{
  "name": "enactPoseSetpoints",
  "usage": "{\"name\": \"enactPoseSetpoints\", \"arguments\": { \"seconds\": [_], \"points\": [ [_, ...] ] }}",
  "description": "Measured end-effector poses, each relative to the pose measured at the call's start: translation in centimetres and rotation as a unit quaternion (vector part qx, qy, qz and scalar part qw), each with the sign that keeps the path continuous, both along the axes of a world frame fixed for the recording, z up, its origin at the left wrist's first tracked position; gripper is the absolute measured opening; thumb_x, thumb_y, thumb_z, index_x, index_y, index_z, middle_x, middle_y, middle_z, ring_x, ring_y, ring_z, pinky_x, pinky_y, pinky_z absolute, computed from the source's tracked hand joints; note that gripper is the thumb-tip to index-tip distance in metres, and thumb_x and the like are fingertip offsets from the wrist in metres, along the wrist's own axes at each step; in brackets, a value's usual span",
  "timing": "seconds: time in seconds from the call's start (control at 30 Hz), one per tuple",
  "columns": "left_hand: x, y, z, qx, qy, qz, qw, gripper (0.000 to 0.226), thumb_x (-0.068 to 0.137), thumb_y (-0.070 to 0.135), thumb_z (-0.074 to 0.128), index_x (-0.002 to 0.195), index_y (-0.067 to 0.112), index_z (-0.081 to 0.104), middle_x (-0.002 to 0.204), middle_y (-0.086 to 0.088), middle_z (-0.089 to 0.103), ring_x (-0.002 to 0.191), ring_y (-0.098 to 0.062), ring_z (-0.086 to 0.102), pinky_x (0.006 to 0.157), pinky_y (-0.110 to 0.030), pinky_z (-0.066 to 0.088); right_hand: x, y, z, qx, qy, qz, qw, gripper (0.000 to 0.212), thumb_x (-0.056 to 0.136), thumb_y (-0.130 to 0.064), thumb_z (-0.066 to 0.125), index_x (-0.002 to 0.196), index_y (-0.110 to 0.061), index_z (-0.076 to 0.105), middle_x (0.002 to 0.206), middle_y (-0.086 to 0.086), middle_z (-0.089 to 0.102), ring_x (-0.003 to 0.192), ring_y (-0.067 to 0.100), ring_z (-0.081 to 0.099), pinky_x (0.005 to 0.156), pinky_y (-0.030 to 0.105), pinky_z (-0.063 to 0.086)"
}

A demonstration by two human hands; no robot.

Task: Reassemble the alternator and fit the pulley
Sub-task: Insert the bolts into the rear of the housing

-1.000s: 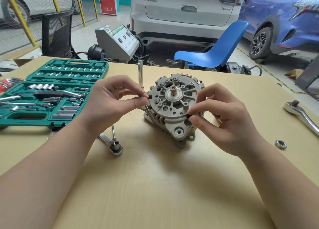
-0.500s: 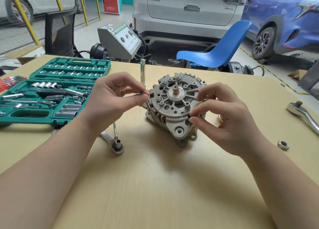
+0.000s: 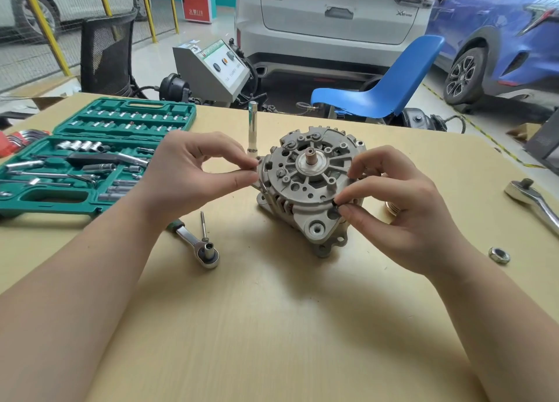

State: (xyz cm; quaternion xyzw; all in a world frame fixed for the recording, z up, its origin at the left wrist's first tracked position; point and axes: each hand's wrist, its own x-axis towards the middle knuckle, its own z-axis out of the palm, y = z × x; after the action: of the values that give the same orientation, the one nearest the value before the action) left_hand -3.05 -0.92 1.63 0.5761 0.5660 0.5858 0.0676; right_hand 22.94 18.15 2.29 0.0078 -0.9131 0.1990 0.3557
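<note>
Head view: the alternator (image 3: pixel 311 186) sits mid-table. The left hand (image 3: pixel 193 174) pinches a through-bolt (image 3: pixel 262 186) at its nine o'clock rim; the right hand (image 3: pixel 402 211) pinches a bolt head (image 3: pixel 335 205) at four o'clock. Started crooked, either bolt could cross-thread, or slip and roll away.

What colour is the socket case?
Green, seen in the head view.

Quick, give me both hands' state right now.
Left hand: pinching a thin bolt at the alternator's left edge.
Right hand: pinching a small dark bolt head at the alternator's lower right rim.
</note>
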Motion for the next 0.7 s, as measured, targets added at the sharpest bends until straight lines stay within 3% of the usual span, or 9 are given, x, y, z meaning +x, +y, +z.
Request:
{"name": "enactPoseSetpoints", "arguments": {
  "seconds": [0.17, 0.57, 0.7],
  "points": [
    [0.0, 0.2, -0.7, -0.042, 0.076, 0.03, 0.996, 0.013, 0.082, 0.017, 0.093, 0.091, 0.015, 0.085, 0.091, 0.001, 0.08, 0.092, -0.02, 0.076, 0.088, -0.029, 0.055, 0.0, 0.0, -0.1, -0.003, 0.004, -0.002, 1.0, 0.006, 0.088, -0.01, 0.078, 0.092, -0.014, 0.081, 0.106, 0.005, 0.058, 0.094, 0.037, 0.057, 0.081, 0.044, 0.045],
    [0.9, 0.4, -0.6, -0.06, 0.043, 0.044, 0.996, 0.012, 0.081, 0.029, 0.09, 0.088, 0.021, 0.086, 0.09, 0.002, 0.073, 0.089, -0.017, 0.068, 0.086, -0.024, 0.05, 0.0, -0.3, -0.2, -0.005, -0.002, -0.016, 1.0, 0.006, 0.087, -0.011, 0.078, 0.091, -0.015, 0.08, 0.105, 0.003, 0.057, 0.094, 0.032, 0.056, 0.079, 0.025, 0.038],
    [0.8, 0.4, -0.5, -0.075, 0.038, 0.026, 0.996, 0.012, 0.082, 0.025, 0.088, 0.092, 0.02, 0.086, 0.094, 0.001, 0.071, 0.092, -0.019, 0.068, 0.089, -0.025, 0.05, 0.0, -0.1, -0.1, -0.006, -0.001, -0.015, 1.0, 0.006, 0.088, -0.011, 0.079, 0.091, -0.016, 0.08, 0.105, 0.003, 0.058, 0.094, 0.033, 0.057, 0.08, 0.028, 0.039]
  ]
}}
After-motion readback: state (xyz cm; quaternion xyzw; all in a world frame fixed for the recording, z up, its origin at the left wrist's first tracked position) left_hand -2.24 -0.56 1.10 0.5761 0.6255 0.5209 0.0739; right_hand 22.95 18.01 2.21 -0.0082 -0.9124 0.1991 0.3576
